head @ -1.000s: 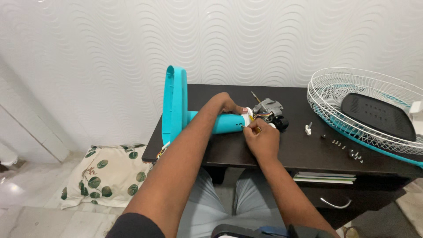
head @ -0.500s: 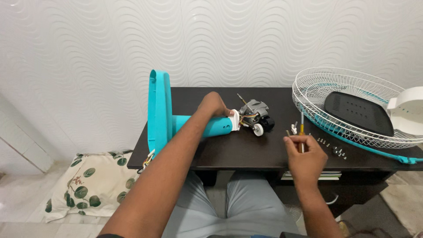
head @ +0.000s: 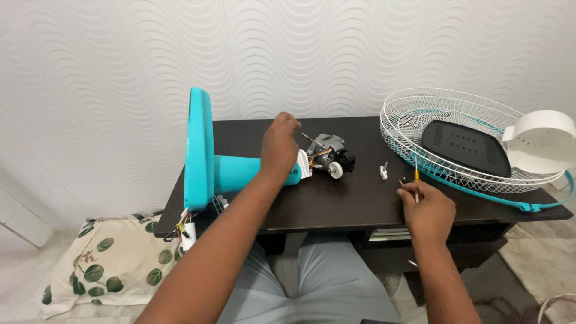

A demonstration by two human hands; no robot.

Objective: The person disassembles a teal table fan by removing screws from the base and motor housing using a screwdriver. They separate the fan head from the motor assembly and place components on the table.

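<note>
My left hand (head: 279,144) stays clamped on the teal fan stem (head: 249,173) beside the motor (head: 329,155), while my right hand (head: 427,209) has moved away, pinching a small screwdriver (head: 416,180), so the motor work pauses.

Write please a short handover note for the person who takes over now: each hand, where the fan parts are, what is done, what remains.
Left hand: gripping the neck of the teal fan stand, which lies on its side on the dark table.
Right hand: fingers hold a small screwdriver, tip up, at the table's front right.
Motor: bare, with wires showing, at the stand's neck end.
Loose small white piece lies between motor and right hand.
White wire grille, black cover and white housing sit at right.
Done: fan is stripped to parts. Left: motor and stand are not closed up.
</note>
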